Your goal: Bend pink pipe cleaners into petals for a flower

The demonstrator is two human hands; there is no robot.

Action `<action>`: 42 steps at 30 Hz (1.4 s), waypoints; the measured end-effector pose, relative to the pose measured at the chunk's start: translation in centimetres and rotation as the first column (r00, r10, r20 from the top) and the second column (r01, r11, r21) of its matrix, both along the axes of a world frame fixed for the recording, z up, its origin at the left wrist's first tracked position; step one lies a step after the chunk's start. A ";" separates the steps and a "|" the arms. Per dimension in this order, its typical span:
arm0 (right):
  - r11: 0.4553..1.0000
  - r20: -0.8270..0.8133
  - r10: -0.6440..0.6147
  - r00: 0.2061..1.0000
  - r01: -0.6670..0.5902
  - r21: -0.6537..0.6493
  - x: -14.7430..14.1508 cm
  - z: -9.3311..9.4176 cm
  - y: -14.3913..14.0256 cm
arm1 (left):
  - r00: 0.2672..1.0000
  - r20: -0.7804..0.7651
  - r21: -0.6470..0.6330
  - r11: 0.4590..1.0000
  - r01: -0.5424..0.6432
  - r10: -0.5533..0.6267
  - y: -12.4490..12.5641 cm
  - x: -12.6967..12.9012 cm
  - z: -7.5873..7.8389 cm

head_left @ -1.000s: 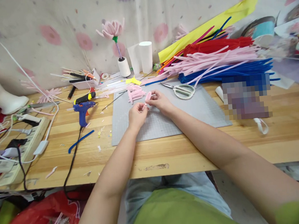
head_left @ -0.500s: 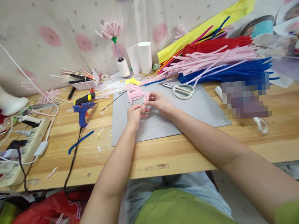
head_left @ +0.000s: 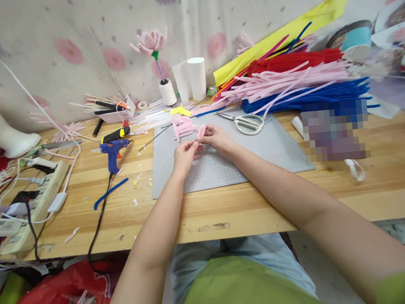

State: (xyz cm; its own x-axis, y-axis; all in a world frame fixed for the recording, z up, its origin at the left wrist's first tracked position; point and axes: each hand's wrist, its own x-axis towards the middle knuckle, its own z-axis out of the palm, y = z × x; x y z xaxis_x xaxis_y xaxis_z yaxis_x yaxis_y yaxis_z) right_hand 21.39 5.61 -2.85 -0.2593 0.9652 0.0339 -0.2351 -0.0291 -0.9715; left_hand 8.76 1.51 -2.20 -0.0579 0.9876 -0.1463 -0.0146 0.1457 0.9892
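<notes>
Both my hands meet over the grey cutting mat (head_left: 266, 153) on the wooden table. My right hand (head_left: 218, 138) pinches a small pink pipe-cleaner petal (head_left: 200, 131), a folded loop held upright. My left hand (head_left: 184, 154) grips the lower end of the same petal with its fingertips. Just beyond my hands lies a small heap of similar pink petals (head_left: 183, 126). White-handled scissors (head_left: 246, 122) rest on the mat to the right of my hands.
A blue glue gun (head_left: 113, 152) with a black cord lies left of the mat, beside a power strip (head_left: 33, 202). Bundles of pink, blue and red pipe cleaners (head_left: 299, 84) are piled at the back right. A finished pink flower (head_left: 150, 40) stands at the back.
My hands have stayed over the mat, with only small finger shifts on the pink petal. The view has shifted very slightly.
</notes>
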 end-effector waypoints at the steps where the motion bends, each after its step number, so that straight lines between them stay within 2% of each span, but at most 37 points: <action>1: 1.000 0.008 -0.004 1.000 0.004 0.011 0.1 0.1 0.0 | 1.000 0.007 -0.011 1.000 0.012 -0.012 0.0 -0.1 0.0; 7: 0.997 0.059 -0.001 0.998 -0.003 0.075 0.0 0.0 0.3 | 1.000 0.003 -0.032 0.999 -0.003 0.004 0.1 -0.1 0.0; 11: 0.993 0.033 0.043 0.999 -0.046 0.113 -0.1 0.2 0.2 | 0.998 0.062 -0.115 0.993 -0.011 0.018 -0.2 0.1 0.8; 15: 0.990 -0.015 0.057 0.998 -0.055 0.128 0.0 0.8 -0.2 | 0.970 0.241 -0.222 0.972 0.077 -0.022 -0.3 -0.2 1.6; 19: 0.994 -0.067 0.058 0.996 -0.051 0.102 0.0 1.0 -0.5 | 0.919 0.388 -0.262 0.948 0.183 -0.070 -0.2 -0.7 1.7; 23: 0.996 -0.115 0.088 0.989 -0.084 0.038 0.3 1.1 -0.6 | 0.887 0.437 -0.263 0.921 0.288 -0.152 -0.3 -1.0 1.7; 26: 0.988 -0.141 0.146 0.979 -0.153 -0.037 0.7 1.3 -0.6 | 0.879 0.444 -0.259 0.914 0.312 -0.174 -0.4 -0.7 1.7; 31: 0.973 -0.204 0.194 0.959 -0.216 -0.088 1.1 1.6 -0.7 | 0.866 0.494 -0.296 0.920 0.257 -0.082 -0.6 0.1 2.0; 38: 0.964 -0.253 0.223 0.941 -0.252 -0.087 0.9 1.7 -0.8 | 0.858 0.509 -0.411 0.895 0.176 0.065 -1.0 0.6 3.1; 42: 0.963 -0.263 0.234 0.936 -0.261 -0.072 1.0 1.7 -0.8 | 0.838 0.542 -0.426 0.881 0.206 0.066 -1.0 0.6 3.1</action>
